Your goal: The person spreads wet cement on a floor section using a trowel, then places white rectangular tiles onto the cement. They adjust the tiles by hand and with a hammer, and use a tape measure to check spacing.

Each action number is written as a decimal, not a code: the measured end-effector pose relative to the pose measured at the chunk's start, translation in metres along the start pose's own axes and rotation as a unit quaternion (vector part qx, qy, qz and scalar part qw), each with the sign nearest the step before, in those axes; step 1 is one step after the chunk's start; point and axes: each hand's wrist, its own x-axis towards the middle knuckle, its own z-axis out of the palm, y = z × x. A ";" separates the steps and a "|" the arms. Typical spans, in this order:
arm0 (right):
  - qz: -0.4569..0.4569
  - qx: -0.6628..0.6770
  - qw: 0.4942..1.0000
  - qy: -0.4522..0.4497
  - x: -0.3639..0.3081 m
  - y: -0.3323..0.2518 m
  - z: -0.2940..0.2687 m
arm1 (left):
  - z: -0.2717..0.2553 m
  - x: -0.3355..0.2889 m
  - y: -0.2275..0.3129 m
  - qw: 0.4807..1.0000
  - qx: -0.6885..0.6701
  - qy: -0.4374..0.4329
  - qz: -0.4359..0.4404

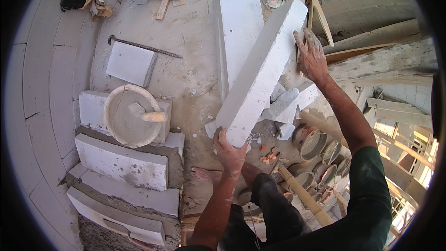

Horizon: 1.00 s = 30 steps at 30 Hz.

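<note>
A long white aerated concrete block [261, 67] lies slantwise between my hands, its far end to the right. At its near end, my left hand [229, 151] wraps round the lower corner. My right hand [312, 55] presses against the right side near the far end, its fingers along the edge. Partly behind this block is another white block [239, 28], resting on the dusty floor. Broken white chunks [284, 106] are piled just right of the held block. Whether the held block touches anything beneath it I cannot tell.
Left, a round mortar bucket [121, 128] with a trowel [153, 116] stands by stepped white blocks [121, 160]. A bent steel bar [148, 49] lies by a smaller block [130, 60]. Right are timber planks [390, 60], several buckets [310, 142], orange brick bits [269, 156] and a bamboo pole [304, 196].
</note>
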 end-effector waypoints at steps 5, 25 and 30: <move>-0.259 -0.074 0.960 -0.069 0.077 -0.011 0.008 | -0.002 0.007 0.014 0.999 0.024 0.025 -0.024; -0.596 -0.032 0.786 -0.165 -0.120 -0.289 -0.354 | -0.375 -0.390 0.113 0.964 -0.059 0.140 -0.216; -0.662 -0.083 0.735 -0.120 -0.157 -0.440 -0.524 | -0.477 -0.491 0.133 0.936 -0.061 0.263 -0.226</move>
